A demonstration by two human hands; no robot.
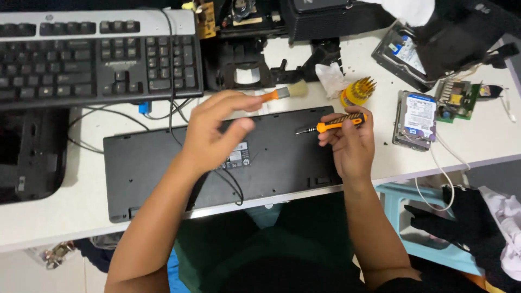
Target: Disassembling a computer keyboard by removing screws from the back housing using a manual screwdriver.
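Black keyboard (157,168) lay face-down, cable across back. Your right hand (350,144) gripped orange screwdriver (334,123); your left hand (214,130) pinched orange-handled brush (285,92).

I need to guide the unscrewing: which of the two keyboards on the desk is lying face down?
The black keyboard nearest the person, under both hands: its flat underside with label faces up. The silver-and-black keyboard behind it shows its keys.

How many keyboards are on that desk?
2. One keyboard lies keys-up at the back left. The other, a flipped keyboard, lies underside-up at the front, under the left hand and right hand. Clutter could hide more.
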